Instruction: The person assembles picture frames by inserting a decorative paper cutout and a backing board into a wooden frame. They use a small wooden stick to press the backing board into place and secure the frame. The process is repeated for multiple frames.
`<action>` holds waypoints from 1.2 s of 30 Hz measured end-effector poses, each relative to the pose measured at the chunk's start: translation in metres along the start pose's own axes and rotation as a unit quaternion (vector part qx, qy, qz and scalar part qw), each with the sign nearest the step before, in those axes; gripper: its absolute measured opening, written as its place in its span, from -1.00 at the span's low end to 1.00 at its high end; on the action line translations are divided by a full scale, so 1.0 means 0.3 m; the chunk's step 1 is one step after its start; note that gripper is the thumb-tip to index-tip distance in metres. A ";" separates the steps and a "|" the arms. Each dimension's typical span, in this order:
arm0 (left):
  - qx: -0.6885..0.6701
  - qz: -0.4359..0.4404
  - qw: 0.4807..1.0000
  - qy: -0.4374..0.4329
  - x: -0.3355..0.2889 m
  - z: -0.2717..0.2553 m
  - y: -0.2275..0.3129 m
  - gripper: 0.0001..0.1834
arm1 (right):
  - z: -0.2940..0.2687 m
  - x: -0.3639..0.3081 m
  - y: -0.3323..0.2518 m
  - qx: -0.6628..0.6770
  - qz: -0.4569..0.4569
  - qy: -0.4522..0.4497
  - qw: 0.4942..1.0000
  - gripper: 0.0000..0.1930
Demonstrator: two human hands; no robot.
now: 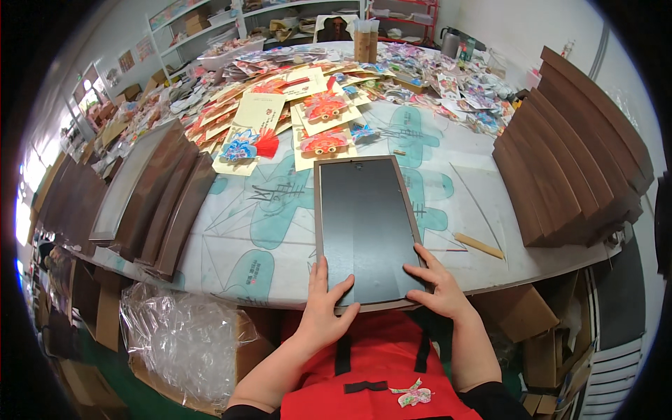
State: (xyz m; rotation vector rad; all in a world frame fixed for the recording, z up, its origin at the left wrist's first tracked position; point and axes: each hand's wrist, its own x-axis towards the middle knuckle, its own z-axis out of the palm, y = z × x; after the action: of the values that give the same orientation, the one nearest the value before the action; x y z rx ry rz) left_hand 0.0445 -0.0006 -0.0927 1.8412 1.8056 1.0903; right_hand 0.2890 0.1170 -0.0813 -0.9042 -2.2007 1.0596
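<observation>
A flat, dark brown picture frame (318, 224) with a dark grey panel (364, 217) inside it lies in front of me, at the table's near edge. A small metal hanger shows at its far end. My left hand (327, 301) rests at the near left corner, fingers spread over the frame's side and the panel. At the near right side my right hand (437, 285) touches the frame, its fingers also apart and the fingertips over the panel's edge. Both hands look open. The frame's underside is hidden.
Stacked brown frames stand on the left (164, 203) and right (574, 161). Cream cards with red and blue fish ornaments (325, 140) lie beyond. A tan stick (479, 245) is at right. Clear plastic wrap (185, 343) fills a carton below the table. Patterned paper (231, 231) covers the table.
</observation>
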 end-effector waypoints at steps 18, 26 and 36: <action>0.118 0.029 0.988 0.097 -0.014 0.014 0.025 -0.69 | 0.032 -0.033 0.031 0.095 0.000 0.064 0.993 -0.63; 0.188 0.054 0.979 0.051 0.019 0.004 0.087 -0.36 | 0.056 -0.062 0.037 0.124 0.043 0.111 0.985 -0.67; 0.252 0.268 0.924 -0.107 0.146 0.036 0.075 -0.41 | 0.127 -0.132 -0.046 -0.145 -0.157 0.292 0.932 -0.80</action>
State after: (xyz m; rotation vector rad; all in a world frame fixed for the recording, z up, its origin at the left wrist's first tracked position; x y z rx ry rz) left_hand 0.0633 0.0409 -0.0715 2.7529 1.5867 0.5501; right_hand 0.2830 0.0630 -0.0977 -0.8171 -1.9145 0.2616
